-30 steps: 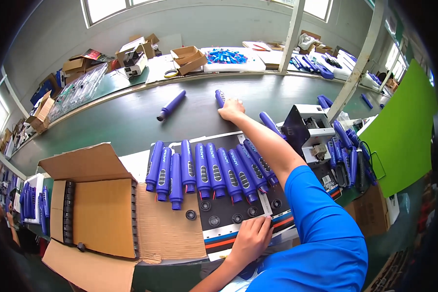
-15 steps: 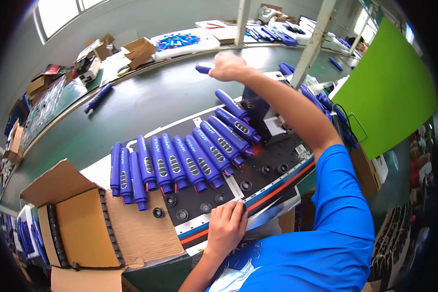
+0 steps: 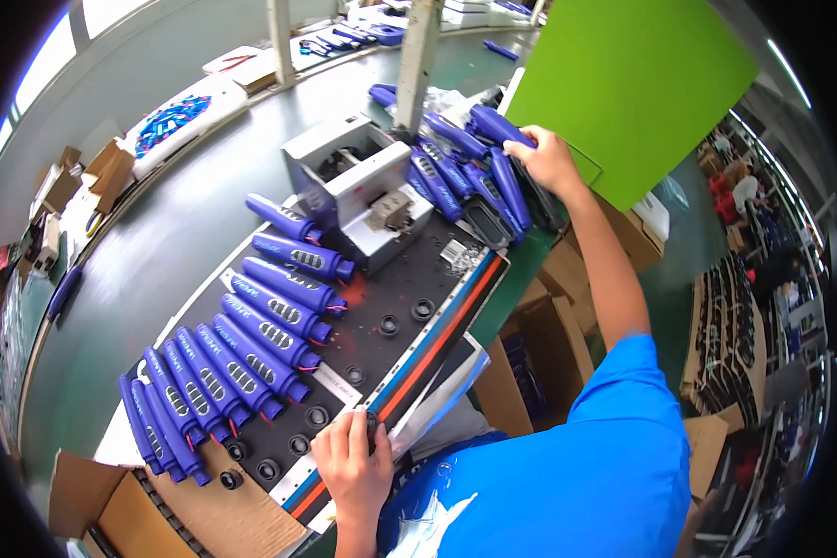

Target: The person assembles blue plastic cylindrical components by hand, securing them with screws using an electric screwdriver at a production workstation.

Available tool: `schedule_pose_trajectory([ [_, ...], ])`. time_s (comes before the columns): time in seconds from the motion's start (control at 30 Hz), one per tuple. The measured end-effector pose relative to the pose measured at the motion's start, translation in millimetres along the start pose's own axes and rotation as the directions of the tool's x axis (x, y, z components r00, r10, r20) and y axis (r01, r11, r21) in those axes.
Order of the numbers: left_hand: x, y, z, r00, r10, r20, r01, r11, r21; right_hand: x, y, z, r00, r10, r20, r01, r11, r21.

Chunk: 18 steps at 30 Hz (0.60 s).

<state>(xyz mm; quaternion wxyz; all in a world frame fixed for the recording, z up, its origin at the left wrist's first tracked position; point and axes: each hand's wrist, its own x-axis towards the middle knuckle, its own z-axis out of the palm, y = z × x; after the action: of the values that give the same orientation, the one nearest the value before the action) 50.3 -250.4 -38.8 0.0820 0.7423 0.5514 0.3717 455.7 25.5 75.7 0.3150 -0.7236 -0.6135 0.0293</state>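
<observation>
My right hand (image 3: 547, 160) is stretched out to a pile at the far right, its fingers closed on the near end of a purple handle (image 3: 496, 124). On the near edge of the black work mat (image 3: 381, 352) rests my left hand (image 3: 351, 462), with a small black ring cap (image 3: 372, 420) between thumb and fingers, partly hidden. Several purple handles with oval silver-edged panels lie in a slanting row on the mat, one of them a handle (image 3: 270, 333) near the middle. Red wire ends stick out of some. Loose black caps (image 3: 316, 416) lie along the row's near side.
A grey metal machine (image 3: 372, 209) stands on the mat's far side. Behind my right hand rises a green panel (image 3: 623, 93). An open carton (image 3: 149, 507) sits at the lower left, another box (image 3: 544, 349) below the bench edge. A white post (image 3: 417, 70) stands beyond the pile.
The view has turned to the right. My right hand has left the far green surface, where it held a purple handle, and is now at the pile. My left hand stays at the mat's edge.
</observation>
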Motion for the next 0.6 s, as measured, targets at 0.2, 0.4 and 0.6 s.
schedule_pose_trajectory([
  [0.2, 3, 3, 4, 1.0, -0.024, 0.016, 0.023, 0.999, 0.033, -60, 59, 17, 0.972, 0.154, -0.178, -0.126, 0.979, 0.158],
  [0.4, 1, 4, 1, 0.999, 0.02, 0.04, -0.023, 0.998, 0.06, -40, 3, 60, 0.996, 0.084, -0.042, -0.084, 0.996, 0.007],
  [0.6, -1, 4, 2, 0.998, -0.027, -0.048, 0.027, 1.0, 0.011, -29, -47, 82, 0.872, -0.39, -0.297, 0.361, 0.921, -0.148],
])
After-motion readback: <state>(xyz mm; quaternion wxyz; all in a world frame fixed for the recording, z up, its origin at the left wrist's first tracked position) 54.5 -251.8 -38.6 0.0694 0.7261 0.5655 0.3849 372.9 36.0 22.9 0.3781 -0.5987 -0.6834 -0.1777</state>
